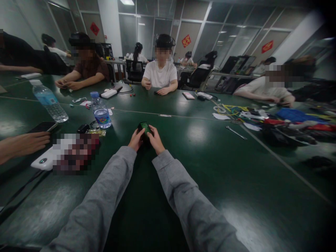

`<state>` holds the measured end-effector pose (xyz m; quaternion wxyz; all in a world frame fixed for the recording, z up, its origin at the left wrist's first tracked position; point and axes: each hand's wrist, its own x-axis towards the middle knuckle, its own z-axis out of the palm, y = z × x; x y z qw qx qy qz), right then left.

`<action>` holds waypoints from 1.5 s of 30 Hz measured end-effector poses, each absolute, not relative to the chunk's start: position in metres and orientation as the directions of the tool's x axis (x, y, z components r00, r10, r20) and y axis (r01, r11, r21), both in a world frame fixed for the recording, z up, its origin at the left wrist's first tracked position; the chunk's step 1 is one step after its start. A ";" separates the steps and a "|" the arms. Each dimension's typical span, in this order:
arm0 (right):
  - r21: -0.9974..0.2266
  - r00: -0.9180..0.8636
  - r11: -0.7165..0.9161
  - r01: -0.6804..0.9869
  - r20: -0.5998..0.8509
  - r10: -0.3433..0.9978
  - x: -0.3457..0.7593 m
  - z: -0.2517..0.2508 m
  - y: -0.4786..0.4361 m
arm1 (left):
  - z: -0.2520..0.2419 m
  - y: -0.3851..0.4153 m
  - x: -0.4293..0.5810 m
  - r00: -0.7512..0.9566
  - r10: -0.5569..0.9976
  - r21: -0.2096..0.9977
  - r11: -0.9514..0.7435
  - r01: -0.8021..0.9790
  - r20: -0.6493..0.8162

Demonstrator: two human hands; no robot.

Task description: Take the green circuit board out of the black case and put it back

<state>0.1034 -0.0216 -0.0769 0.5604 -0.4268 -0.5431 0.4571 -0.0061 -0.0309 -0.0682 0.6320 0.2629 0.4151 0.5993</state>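
Observation:
Over the middle of the dark green table (210,175), both my hands close around the sides of a smartphone (145,126) with a dark edge and a lit green screen. My left hand (135,139) grips its left side, the thumb resting on the screen. On the right side, my right hand (156,140) holds it in the same way, thumb over the lower screen. Details on the screen are too small to read, and the fingers behind the phone are hidden.
Two water bottles (102,113) (49,101) stand left. Nearer are a white device (43,159) and another person's hand (28,144) by a dark phone (43,126). A wrench (236,132) and cluttered cables (231,108) lie right. A person (160,71) sits opposite.

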 end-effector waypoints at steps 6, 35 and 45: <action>-0.977 0.077 0.197 -0.080 0.191 0.979 0.107 -0.084 -0.019 | -0.074 -0.028 -0.005 -0.016 0.987 0.821 0.126 -0.557 -0.162; -0.800 -0.072 -0.151 -0.581 -0.134 0.988 0.121 -0.075 -0.022 | -0.037 -0.050 0.016 -0.081 0.919 0.914 -0.368 0.170 0.385; -0.644 -0.215 -0.273 -0.714 -0.168 0.962 0.126 -0.071 -0.022 | -0.031 -0.051 0.019 0.027 0.830 0.619 -0.438 0.652 0.558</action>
